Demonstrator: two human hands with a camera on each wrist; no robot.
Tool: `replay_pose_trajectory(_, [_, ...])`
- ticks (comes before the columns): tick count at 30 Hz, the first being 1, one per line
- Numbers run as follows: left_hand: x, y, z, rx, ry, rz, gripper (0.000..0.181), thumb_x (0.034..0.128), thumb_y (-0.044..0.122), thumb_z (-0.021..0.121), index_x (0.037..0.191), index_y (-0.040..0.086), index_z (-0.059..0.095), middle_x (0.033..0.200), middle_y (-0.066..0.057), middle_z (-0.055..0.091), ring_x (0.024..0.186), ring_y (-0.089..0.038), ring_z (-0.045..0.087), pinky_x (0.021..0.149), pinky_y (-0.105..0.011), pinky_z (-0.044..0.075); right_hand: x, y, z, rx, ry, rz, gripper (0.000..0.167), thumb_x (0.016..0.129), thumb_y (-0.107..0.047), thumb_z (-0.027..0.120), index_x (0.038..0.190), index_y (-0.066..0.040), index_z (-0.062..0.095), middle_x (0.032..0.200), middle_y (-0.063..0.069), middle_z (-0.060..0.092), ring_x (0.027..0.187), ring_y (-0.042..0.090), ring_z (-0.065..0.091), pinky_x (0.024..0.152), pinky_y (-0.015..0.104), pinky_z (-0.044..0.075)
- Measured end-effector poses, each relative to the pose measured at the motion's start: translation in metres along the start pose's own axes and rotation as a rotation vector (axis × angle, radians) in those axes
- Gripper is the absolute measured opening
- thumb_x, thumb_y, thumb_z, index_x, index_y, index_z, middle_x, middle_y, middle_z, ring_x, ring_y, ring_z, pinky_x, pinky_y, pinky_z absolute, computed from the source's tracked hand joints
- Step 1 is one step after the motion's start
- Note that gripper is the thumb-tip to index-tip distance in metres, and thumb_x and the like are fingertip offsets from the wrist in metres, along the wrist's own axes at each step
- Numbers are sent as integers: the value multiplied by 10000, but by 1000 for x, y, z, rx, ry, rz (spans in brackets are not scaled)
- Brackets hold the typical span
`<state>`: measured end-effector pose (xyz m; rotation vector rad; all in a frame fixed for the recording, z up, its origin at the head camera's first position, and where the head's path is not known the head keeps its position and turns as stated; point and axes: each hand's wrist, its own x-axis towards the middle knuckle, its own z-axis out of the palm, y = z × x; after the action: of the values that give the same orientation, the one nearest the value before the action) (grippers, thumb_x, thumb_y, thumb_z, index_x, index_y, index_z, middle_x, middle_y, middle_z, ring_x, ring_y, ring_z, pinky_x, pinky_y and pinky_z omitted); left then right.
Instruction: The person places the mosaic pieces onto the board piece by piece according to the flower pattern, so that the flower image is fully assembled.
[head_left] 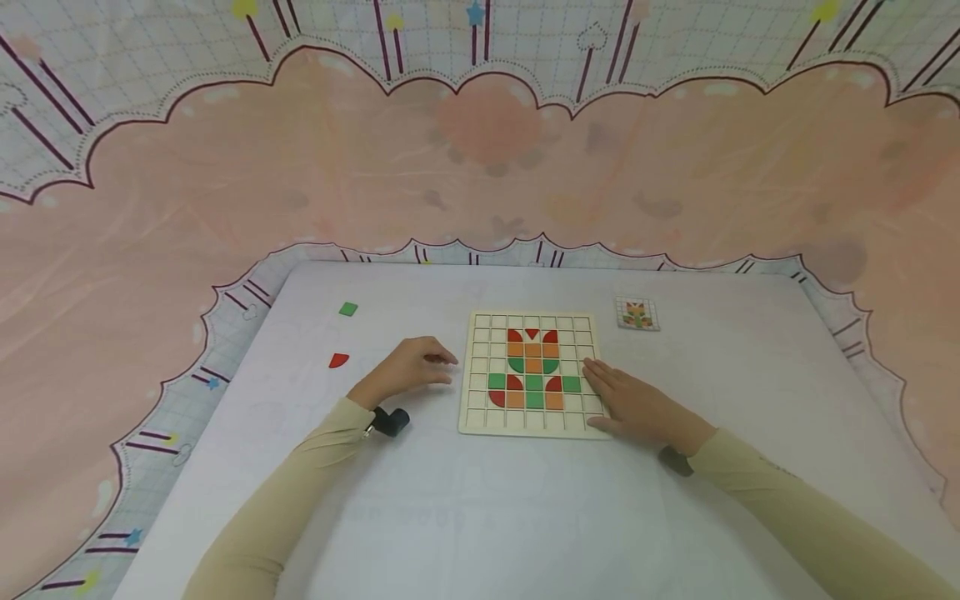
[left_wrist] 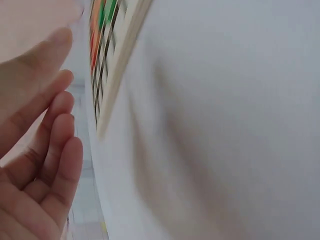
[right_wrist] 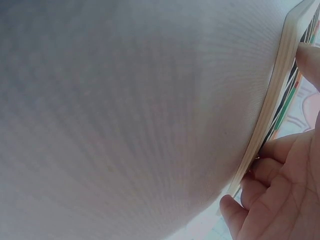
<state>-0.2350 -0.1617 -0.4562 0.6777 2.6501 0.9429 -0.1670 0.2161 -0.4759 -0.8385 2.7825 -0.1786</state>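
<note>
A pale wooden grid board [head_left: 480, 417] lies on the white table, with red, orange and green pieces set in its cells as a flower-like pattern. My left hand [head_left: 405, 367] hovers just left of the board, its fingers slightly bent and nothing visible between them. In the left wrist view, the fingers [left_wrist: 62, 165] stay apart from the board's edge [left_wrist: 117, 80]. My right hand [head_left: 645, 406] rests on the board's right side, fingers fairly straight along the edge. From the right wrist, its thumb [right_wrist: 307, 60] and fingers touch the board's rim [right_wrist: 265, 110].
To the left on the table [head_left: 450, 517] lie a green square piece [head_left: 348, 309] and a red quarter-round piece [head_left: 339, 361]. A small pattern card [head_left: 637, 314] showing a similar flower sits at the back right. Patterned cloth [head_left: 495, 192] hangs behind the table.
</note>
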Motion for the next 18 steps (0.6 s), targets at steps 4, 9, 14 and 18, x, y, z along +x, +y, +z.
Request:
replay_pose_trajectory(4, [-12, -23, -23, 18, 100, 1, 308, 771, 153, 765, 1058, 61, 701, 1007, -90, 668, 925, -210, 594, 880, -386, 498, 0, 1, 1, -5, -1, 3, 813, 914, -539, 489, 1496, -54, 194, 1574, 115, 178, 1446, 291, 198, 1136, 446, 275])
replay_pose_trajectory(9, [-29, -51, -47, 27, 169, -77, 330, 802, 157, 738, 1104, 38, 677, 1073, -141, 653, 973, -262, 589, 906, -430, 485, 2, 3, 3, -20, -15, 11, 816, 915, -546, 481, 1502, -68, 176, 1579, 99, 163, 1452, 277, 183, 1142, 435, 267])
replay_pose_trajectory(14, [-44, -73, -64, 31, 179, -158, 353, 823, 166, 720, 1139, 23, 654, 1136, -181, 629, 1024, -310, 578, 925, -461, 469, 2, 4, 5, -17, -13, 6, 814, 920, -541, 475, 1502, -61, 170, 1579, 103, 163, 1452, 280, 181, 1144, 434, 263])
replay_pose_trajectory(18, [-52, -88, -72, 43, 176, -211, 367, 821, 150, 720, 1149, 4, 641, 1147, -203, 613, 1030, -329, 570, 928, -475, 462, 3, 3, 5, -19, -9, 2, 813, 921, -544, 471, 1501, -56, 175, 1577, 108, 168, 1450, 287, 185, 1143, 439, 263])
